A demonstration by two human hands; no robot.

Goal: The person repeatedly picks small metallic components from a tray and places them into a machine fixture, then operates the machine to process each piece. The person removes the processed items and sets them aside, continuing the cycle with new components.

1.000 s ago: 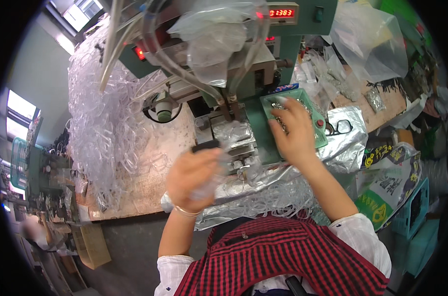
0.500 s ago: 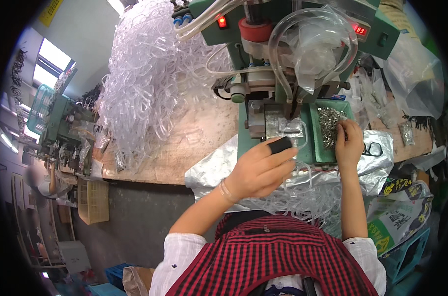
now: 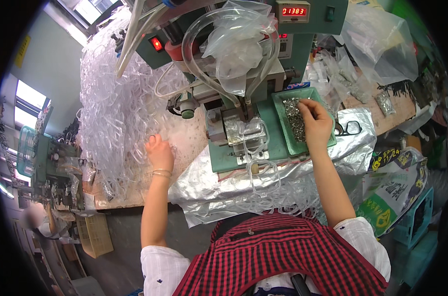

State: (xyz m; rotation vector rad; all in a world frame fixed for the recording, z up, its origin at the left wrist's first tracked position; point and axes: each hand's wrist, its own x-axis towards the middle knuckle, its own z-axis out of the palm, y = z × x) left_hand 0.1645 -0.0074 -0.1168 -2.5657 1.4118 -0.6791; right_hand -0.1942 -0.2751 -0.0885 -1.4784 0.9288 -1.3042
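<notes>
My right grip pinched over metal bits in green tray; can't tell whether any caught. My left grip beside frame pile, hold unclear. Clear frame on press looks light, springy, slick; I'd take rim. Worktop wooden, foil along front; grey floor below.

Round metal fixture I see tabletop lane, nine o'clock; clear-frame pile bars ten, tubing overhangs twelve, green tray blocks three.

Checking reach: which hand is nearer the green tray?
Right. The right hand is over the right side of the green tray; the left hand is well left of it, beside the clear plastic pile.
</notes>
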